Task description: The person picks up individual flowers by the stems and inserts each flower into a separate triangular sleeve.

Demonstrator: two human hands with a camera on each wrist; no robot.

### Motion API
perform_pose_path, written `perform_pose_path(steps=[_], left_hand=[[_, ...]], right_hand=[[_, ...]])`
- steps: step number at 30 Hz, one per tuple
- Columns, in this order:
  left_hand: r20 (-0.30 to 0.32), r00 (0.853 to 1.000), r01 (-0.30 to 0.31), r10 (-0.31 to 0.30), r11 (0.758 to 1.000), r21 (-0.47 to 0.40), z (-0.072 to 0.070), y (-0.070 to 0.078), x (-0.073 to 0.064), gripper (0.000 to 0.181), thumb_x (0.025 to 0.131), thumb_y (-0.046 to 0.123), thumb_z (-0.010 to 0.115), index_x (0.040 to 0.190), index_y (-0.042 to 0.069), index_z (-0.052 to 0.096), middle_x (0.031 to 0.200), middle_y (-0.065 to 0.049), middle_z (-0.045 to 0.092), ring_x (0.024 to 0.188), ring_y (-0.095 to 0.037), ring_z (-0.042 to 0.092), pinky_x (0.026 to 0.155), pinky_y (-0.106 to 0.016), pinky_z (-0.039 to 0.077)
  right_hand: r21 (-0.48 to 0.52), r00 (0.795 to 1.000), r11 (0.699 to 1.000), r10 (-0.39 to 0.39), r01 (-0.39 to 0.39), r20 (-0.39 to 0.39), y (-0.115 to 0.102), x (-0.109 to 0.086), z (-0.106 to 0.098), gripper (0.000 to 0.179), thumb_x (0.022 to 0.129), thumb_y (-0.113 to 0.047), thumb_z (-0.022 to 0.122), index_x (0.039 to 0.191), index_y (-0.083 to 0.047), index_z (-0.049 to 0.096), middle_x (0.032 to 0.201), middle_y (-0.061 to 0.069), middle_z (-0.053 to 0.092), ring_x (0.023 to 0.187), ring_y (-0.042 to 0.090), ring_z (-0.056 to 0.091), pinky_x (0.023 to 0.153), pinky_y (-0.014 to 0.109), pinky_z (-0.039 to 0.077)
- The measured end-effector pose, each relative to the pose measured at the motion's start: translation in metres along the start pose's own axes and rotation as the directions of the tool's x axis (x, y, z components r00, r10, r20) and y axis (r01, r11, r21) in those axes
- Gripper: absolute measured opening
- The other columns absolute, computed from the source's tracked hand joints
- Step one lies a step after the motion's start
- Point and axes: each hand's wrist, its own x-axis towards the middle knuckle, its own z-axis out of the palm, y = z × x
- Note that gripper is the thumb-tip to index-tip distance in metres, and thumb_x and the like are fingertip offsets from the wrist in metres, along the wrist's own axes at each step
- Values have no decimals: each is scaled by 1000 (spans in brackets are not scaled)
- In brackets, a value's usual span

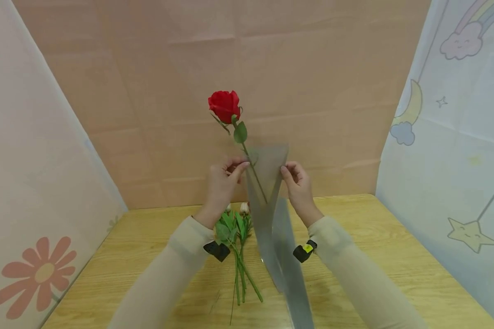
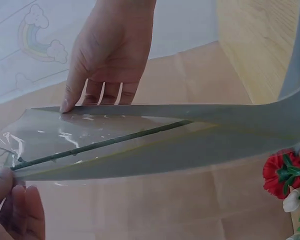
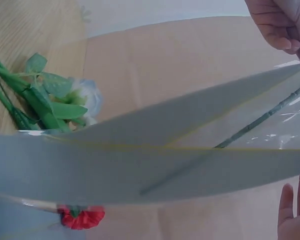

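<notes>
A red rose (image 1: 224, 107) on a long stem stands tilted, its lower stem inside a translucent grey plastic flower sleeve (image 1: 267, 171). My left hand (image 1: 226, 183) pinches the sleeve's left upper edge, close beside the stem. At the opposite upper edge, my right hand (image 1: 298, 185) pinches the plastic between thumb and fingers. The sleeve's mouth is spread between both hands. In the right wrist view the rose stem (image 3: 260, 120) runs down inside the sleeve, its lower end showing faintly through the grey plastic. The bloom is outside both wrist views.
Several green-stemmed flowers (image 1: 240, 256) lie on the wooden table (image 1: 148, 274), left of the sleeve. A red bloom (image 2: 277, 172) and white ones are among them. A long grey plastic strip (image 1: 294, 274) trails toward the table's front. Cloth backdrops surround the table.
</notes>
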Motion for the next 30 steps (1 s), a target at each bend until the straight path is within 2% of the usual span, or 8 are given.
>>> perform_pose_path(steps=[6, 9, 15, 17, 19, 23, 26, 30], left_hand=[[-43, 997, -65, 68, 997, 50, 4, -4, -7, 16, 89, 18, 68, 94, 4, 74, 86, -8, 68, 68, -20, 62, 58, -20, 48], [-70, 997, -28, 29, 999, 18, 6, -6, -9, 19, 91, 20, 66, 95, 3, 74, 87, -10, 69, 67, -22, 60, 57, -19, 46], [-65, 996, 57, -58, 998, -9, 6, -8, -10, 25, 92, 25, 65, 98, 2, 75, 87, -13, 73, 71, -28, 63, 57, -18, 45], [-44, 997, 62, -61, 998, 19, 6, -8, -11, 25, 92, 26, 66, 97, 4, 76, 86, -11, 73, 72, -22, 64, 57, -18, 45], [-51, 997, 60, -60, 998, 4, 6, -8, -11, 25, 92, 26, 66, 96, 4, 75, 86, -11, 72, 72, -22, 62, 56, -19, 44], [-49, 999, 13, -12, 999, 34, 7, -10, -13, 21, 91, 24, 66, 92, 5, 74, 85, -9, 70, 72, -23, 62, 58, -19, 44], [-79, 997, -15, 16, 1000, 14, 8, -12, -14, 20, 92, 21, 65, 93, 3, 73, 87, -10, 69, 74, -25, 61, 62, -21, 46], [-79, 997, -6, 6, 1000, -2, 9, -15, -17, 19, 92, 21, 66, 95, 5, 74, 87, -8, 71, 74, -18, 61, 62, -22, 47]], right_hand=[[-27, 1000, 1000, -12, 12, 8, 5, -5, -2, 22, 99, -11, 54, 102, 11, 54, 86, -8, 55, 84, 5, 55, 81, 17, 47], [-30, 1000, 1000, 1, -1, 5, 5, -6, -1, 20, 99, -9, 55, 102, 11, 55, 86, -7, 56, 84, 6, 55, 81, 17, 47], [-56, 1000, 998, 16, -15, 26, -13, -12, 3, 17, 98, -3, 53, 103, 14, 55, 85, -6, 56, 83, 5, 53, 78, 16, 46], [-70, 999, 997, 21, -19, 32, -20, -15, 4, 17, 99, -2, 52, 102, 14, 55, 84, -6, 55, 82, 4, 53, 78, 15, 45], [-72, 999, 997, 27, -24, 35, -24, -17, 5, 17, 99, -2, 52, 101, 15, 53, 84, -6, 54, 81, 4, 52, 78, 15, 46], [-73, 998, 996, 45, -42, 38, -22, -19, 4, 16, 99, -3, 53, 99, 14, 53, 82, -6, 53, 81, 7, 52, 77, 16, 46], [-79, 999, 996, 44, -42, 32, -20, -19, 3, 16, 98, -3, 53, 99, 13, 53, 81, -6, 53, 80, 9, 52, 77, 16, 45], [-91, 999, 995, 40, -38, 27, -19, -20, 1, 16, 98, -3, 54, 100, 13, 54, 81, -6, 53, 80, 7, 52, 76, 16, 45]])
